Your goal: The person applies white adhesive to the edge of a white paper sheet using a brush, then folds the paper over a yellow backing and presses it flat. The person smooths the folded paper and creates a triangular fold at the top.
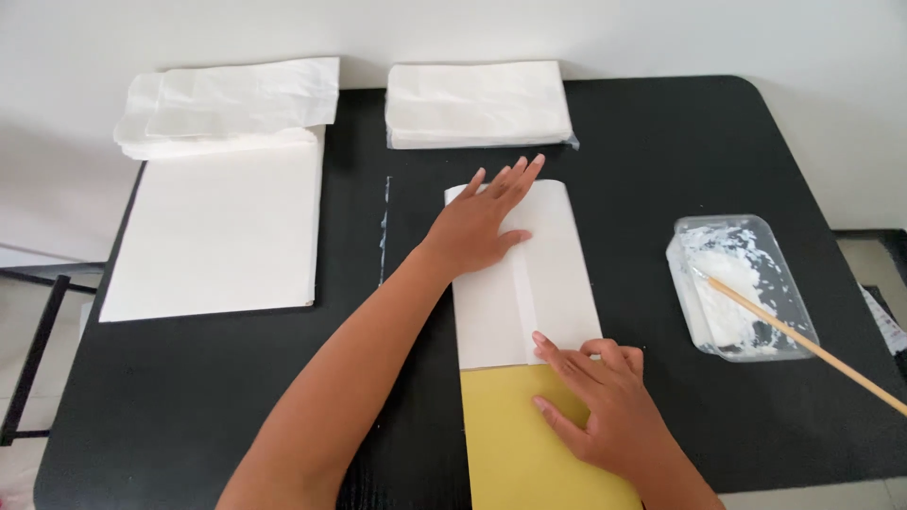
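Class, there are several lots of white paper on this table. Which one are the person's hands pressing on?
The folded white sheet in the middle, over the yellow card. Left hand and right hand rest on it; the other stacks lie untouched.

Matt white folded paper sheet on smooth yellow card template, matt black table w/ faint grain, clear glossy plastic tub w/ white paste, bare wooden stick.

Your one camera sits on your head, looking down and forward, quite near the black table, toward the wall.
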